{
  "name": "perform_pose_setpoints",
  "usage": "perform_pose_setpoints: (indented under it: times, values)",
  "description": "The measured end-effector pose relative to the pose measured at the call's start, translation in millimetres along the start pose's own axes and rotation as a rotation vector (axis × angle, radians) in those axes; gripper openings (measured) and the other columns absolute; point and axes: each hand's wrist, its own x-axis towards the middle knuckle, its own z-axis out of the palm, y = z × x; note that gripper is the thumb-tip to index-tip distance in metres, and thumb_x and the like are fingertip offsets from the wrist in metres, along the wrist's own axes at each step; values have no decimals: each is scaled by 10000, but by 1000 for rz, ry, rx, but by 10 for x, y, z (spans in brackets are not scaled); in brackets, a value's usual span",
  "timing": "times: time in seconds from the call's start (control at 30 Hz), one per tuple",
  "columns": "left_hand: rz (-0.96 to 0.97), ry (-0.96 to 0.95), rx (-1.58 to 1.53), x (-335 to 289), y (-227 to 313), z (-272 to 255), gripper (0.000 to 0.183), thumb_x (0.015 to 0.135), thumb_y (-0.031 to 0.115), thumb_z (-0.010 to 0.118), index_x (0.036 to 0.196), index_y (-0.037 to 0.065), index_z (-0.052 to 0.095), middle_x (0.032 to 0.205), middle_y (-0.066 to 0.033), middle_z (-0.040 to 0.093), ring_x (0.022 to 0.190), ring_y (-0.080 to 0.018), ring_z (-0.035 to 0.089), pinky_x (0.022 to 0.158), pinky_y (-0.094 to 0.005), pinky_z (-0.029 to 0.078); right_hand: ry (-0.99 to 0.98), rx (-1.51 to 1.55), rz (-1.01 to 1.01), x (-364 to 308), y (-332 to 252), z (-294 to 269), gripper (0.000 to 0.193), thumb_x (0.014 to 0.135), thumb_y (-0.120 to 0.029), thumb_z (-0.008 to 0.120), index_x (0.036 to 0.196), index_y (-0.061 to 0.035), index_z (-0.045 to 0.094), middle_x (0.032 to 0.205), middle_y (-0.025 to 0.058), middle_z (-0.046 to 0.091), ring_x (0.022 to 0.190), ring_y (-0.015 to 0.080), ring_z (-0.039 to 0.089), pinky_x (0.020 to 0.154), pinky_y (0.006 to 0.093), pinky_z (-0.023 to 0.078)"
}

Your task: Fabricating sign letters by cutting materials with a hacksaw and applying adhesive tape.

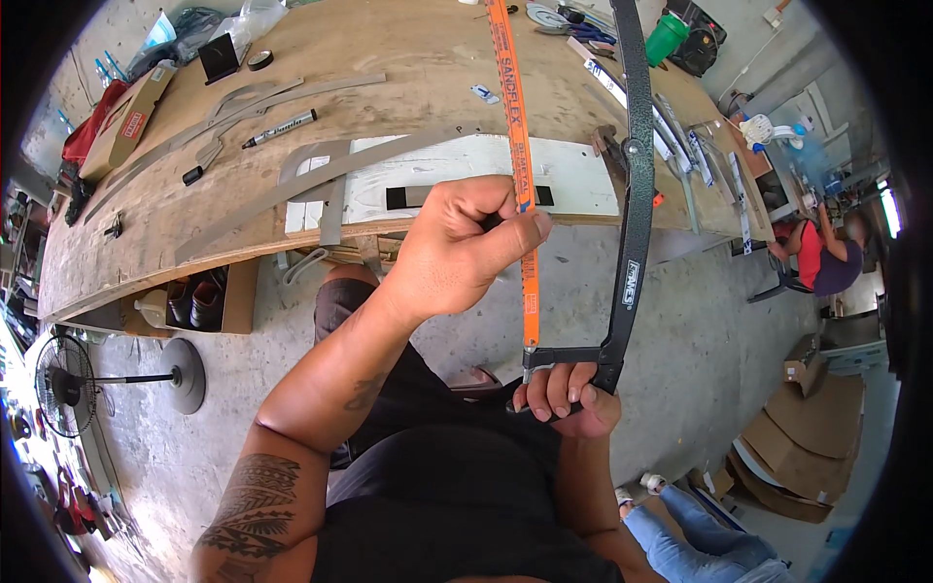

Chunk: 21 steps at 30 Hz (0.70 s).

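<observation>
Hacksaw foremost: our left fingers pinch its orange blade, our right fingers curl round its handle; a slipping blade could cut us.

Surface: broad, pale brown wood, worn and marked, its front edge bent by the lens
Under the surface: open cardboard box with dark shoes inside
Floor: grey concrete, blotchy and scuffed
Wall: pale grey, a thin cable hanging down it at upper right
Left side: black standing fan, round grey base
Right side: large flattened brown cardboard near the lower corner
Light: bright white patch at far right, pale glare on the floor at lower left
</observation>
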Motion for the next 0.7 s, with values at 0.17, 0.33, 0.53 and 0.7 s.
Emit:
perform_pose_setpoints:
  times: [0.17,0.33,0.53,0.7]
  values:
    - [21,25,14,-11,18,13,310,924,89,686,678,29,507,640,33,529,645,-43,437,564,-265,395,21,-24,4,18,17,26,227,1046,-296,522,935,-104,570,744,30,514,734,225,573,860,534,509]
    - [32,68,17,-41,40,34,307,922,80,684,677,24,507,641,34,524,640,-45,437,558,-267,394,62,-146,-20,40,71,55,222,1043,-297,524,949,-103,580,735,24,504,716,219,559,844,529,510]
    - [17,39,22,-73,33,14,329,936,105,693,678,24,506,650,40,516,625,-36,432,539,-262,373,-16,14,-41,30,108,59,232,1043,-301,518,940,-102,576,703,16,481,665,194,531,783,501,520]
    - [-52,-28,24,-115,-78,-62,325,960,149,694,703,28,536,653,53,504,607,-23,409,521,-255,340,-66,190,-49,-23,84,-21,253,1054,-315,491,926,-105,551,682,5,448,608,166,464,687,444,496]
